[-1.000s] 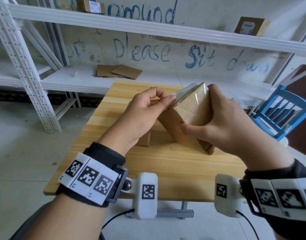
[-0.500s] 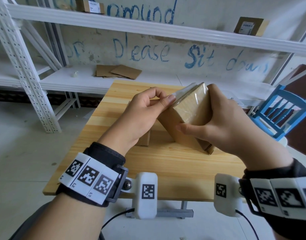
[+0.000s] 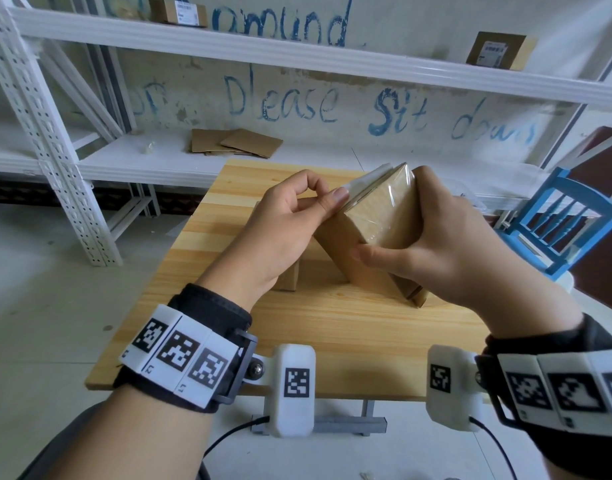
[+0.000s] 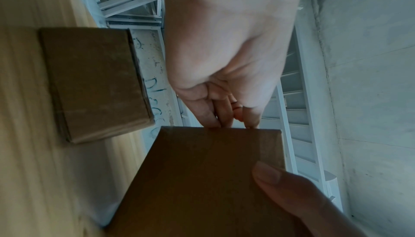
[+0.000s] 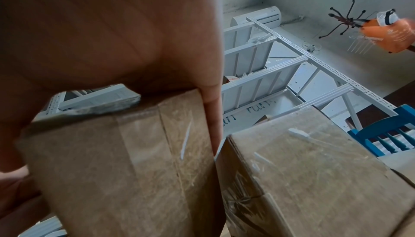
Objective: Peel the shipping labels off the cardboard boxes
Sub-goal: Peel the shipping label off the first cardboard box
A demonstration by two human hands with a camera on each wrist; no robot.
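A brown cardboard box (image 3: 349,258) stands tilted on one edge on the wooden table (image 3: 332,341). Clear tape covers its upper face. My right hand (image 3: 432,237) grips it, thumb on the near face and fingers over the top. A whitish shipping label (image 3: 368,180) shows along the box's top edge. My left hand (image 3: 327,202) pinches that edge, thumb on the near side and fingers curled. In the left wrist view the left fingertips (image 4: 224,116) meet the top edge of the box (image 4: 202,178). The right wrist view shows the taped box (image 5: 123,169) under my right palm (image 5: 112,36).
A second small box (image 3: 287,282) sits on the table behind my left wrist, also seen as the brown box (image 4: 96,84). Another taped box (image 5: 314,178) stands close beside the held one. White shelving (image 3: 297,53) carries labelled boxes and flat cardboard (image 3: 235,143). A blue chair (image 3: 567,223) stands on the right.
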